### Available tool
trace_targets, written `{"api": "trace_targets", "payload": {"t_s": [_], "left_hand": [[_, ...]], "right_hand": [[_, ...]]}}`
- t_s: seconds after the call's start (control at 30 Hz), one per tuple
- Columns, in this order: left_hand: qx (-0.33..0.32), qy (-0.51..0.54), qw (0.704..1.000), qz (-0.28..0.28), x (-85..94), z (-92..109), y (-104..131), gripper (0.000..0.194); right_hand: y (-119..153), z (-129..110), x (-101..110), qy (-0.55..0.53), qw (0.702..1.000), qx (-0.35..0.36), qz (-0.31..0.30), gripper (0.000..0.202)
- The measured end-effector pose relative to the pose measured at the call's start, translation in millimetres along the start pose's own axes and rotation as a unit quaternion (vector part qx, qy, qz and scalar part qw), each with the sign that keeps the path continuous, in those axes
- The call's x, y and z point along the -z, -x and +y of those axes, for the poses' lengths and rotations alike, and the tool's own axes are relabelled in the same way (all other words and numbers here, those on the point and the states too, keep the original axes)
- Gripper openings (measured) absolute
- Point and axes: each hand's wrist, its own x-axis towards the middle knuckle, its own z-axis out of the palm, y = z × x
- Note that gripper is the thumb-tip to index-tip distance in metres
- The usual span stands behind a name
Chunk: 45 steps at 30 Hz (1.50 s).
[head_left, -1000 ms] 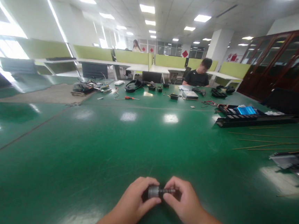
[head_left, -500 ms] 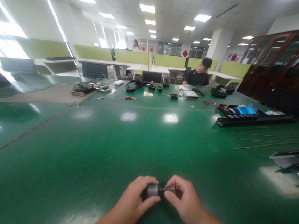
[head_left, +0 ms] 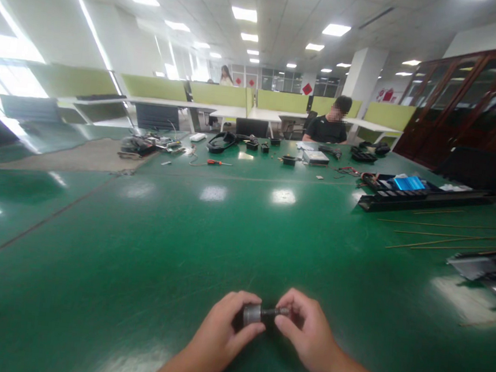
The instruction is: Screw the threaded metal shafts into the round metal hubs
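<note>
My left hand (head_left: 221, 334) is wrapped round a grey metal cylinder (head_left: 252, 315), thumb below and fingers above. A thin dark shaft (head_left: 269, 312) sticks out of the cylinder toward the right. At the shaft's tip, the curled fingers and thumb of my right hand (head_left: 308, 333) pinch its end. Both hands are low in the view, over the near part of the green table (head_left: 226, 236).
An orange screwdriver (head_left: 214, 162), a white box (head_left: 315, 157) and small black parts lie along the far side. At right are a black tray (head_left: 372, 201), thin rods (head_left: 443, 235) and metal parts (head_left: 479, 265). A person (head_left: 328, 128) sits across the table.
My right hand has shifted very slightly up, with its fingers still at the shaft's tip. The cylinder and my left hand have moved slightly to the left.
</note>
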Motion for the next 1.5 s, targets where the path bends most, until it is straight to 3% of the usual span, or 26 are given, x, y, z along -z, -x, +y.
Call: {"api": "trace_targets", "payload": {"t_s": [0.83, 1.23, 1.5], "left_hand": [[0.012, 0.013, 1.0, 0.02, 3.3, 8.3, -1.3, 0.026], [0.011, 0.022, 0.999, 0.027, 3.6, 6.9, -2.4, 0.028], [0.031, 0.024, 0.999, 0.037, 3.8, 10.2, -2.8, 0.028]], "right_hand": [[-1.1, 5.9, 1.3, -0.008, 1.0, -0.003, 0.016, 0.021], [-4.2, 4.4, -2.4, -0.07, 0.997, -0.037, 0.025, 0.039], [-4.1, 7.8, 0.0, -0.051, 0.997, -0.039, 0.037, 0.031]]}}
